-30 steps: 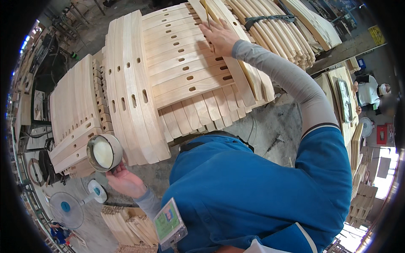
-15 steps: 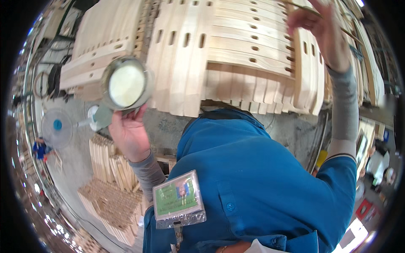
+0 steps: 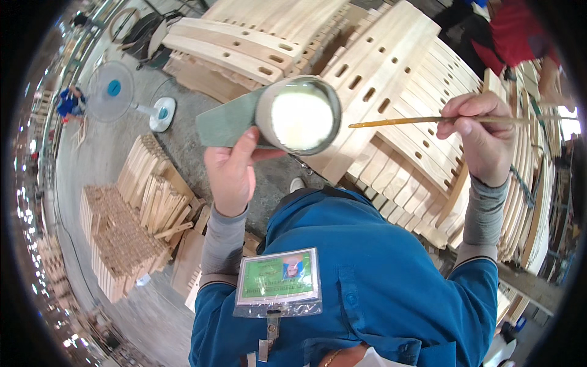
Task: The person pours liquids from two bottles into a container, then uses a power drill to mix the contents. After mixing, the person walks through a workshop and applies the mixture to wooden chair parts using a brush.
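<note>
My left hand [image 3: 231, 174] grips a round cup [image 3: 264, 116] holding a creamy white liquid [image 3: 301, 116]. A flat grey-green piece [image 3: 226, 120] sticks out from the cup's left side, above my thumb. My right hand [image 3: 486, 137] pinches a thin stick [image 3: 403, 122] between thumb and fingers. The stick lies nearly level, and its wet-looking yellowish tip points at the cup's right rim, a little apart from it. Behind both hands are stacked pale wooden boards [image 3: 391, 52] with oval slots and round holes.
A second wooden stack [image 3: 232, 46] stands at the far left. On the floor are a fan [image 3: 114, 88] and piled wooden pieces [image 3: 125, 226]. A person in red [image 3: 520, 33] is at the far right, another in blue [image 3: 72, 103] at the far left.
The view has turned, and the scene has shifted. The cup in my left hand is now nearer the middle. My right hand has come down, bringing the stick's tip close to the cup.
</note>
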Available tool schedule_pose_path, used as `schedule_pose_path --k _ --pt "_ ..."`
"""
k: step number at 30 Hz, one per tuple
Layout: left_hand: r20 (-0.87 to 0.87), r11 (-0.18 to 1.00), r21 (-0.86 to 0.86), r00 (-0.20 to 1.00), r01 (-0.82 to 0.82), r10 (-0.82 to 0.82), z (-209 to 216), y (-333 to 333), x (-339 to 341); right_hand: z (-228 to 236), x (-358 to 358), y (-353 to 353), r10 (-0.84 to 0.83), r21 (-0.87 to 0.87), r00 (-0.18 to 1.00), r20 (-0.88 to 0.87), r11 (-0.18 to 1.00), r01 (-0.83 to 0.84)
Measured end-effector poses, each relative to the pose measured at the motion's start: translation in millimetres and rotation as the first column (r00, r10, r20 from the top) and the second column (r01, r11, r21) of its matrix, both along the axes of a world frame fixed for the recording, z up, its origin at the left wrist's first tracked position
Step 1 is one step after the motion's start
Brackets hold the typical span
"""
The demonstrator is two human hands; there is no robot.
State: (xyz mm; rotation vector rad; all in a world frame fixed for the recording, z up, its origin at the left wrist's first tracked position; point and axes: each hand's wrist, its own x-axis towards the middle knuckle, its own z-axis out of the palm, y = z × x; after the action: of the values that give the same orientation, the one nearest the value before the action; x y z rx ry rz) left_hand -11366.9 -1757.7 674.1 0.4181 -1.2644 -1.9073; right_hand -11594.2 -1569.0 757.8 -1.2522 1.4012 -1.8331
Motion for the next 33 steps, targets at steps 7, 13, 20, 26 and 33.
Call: schedule_pose_path --k 7,13,20,26,33 --pt "-0.041 0.999 -0.025 0.999 0.027 -0.028 5.9 1.6 5.4 -3.6 16.8 -22.6 0.161 0.028 0.986 0.038 0.986 -0.162" --pt "-0.09 0.996 0.091 0.996 0.026 -0.017 3.2 11.3 -5.4 -12.5 27.1 -31.5 0.194 0.027 0.977 0.088 0.98 -0.197" --pt "-0.083 0.989 0.147 0.996 -0.014 0.026 -4.4 19.4 -17.8 -33.2 25.9 -24.6 0.131 -0.003 0.965 -0.226 0.991 -0.135" --pt "-0.042 0.981 0.19 0.998 -0.036 0.045 -22.1 25.0 -26.5 -46.6 12.4 -16.6 0.026 0.1 0.94 0.341 0.993 -0.064" --pt "0.019 0.945 0.327 1.0 -0.028 0.023 -29.6 32.0 -34.1 -31.2 -90.2 -35.8 -0.112 0.077 0.975 0.193 0.992 0.098"
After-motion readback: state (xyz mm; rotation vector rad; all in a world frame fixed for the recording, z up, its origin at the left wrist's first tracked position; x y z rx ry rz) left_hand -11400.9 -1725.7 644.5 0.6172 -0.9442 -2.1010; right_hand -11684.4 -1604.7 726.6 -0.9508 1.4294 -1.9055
